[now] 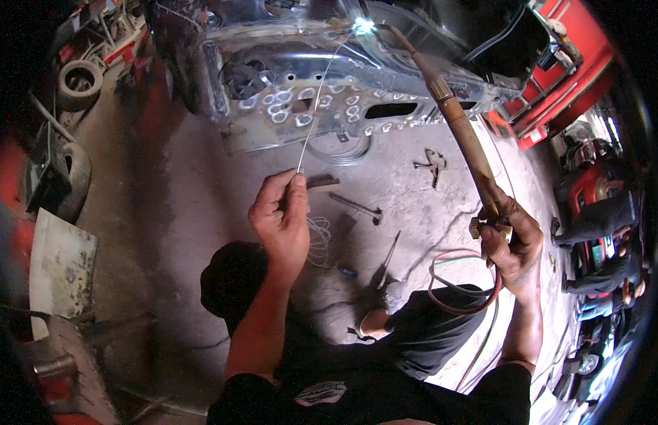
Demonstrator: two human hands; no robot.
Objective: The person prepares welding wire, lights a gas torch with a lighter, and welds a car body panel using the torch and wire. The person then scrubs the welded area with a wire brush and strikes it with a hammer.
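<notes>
Between thumb and fingers, my left hand (283, 219) pinches a thin wire rod (316, 106) that runs up to a bright glowing spot (363, 26) on the car body panel (272, 67). Wrapped round the valve end of a brass gas torch (460, 124) is my right hand (513, 241). The torch's narrow tip reaches the same bright spot from the right. Rows of pale round weld marks and an oblong hole show on the panel's lower part. Hoses (460, 309) loop down from the torch handle.
On the floor lie a hammer (357, 207), coiled wire (343, 152), a rusty metal piece (433, 167) and a pointed tool (390, 259). Tyres (79, 83) and a pale panel (62, 262) stand at the left. Several people and vehicles are at the far right.
</notes>
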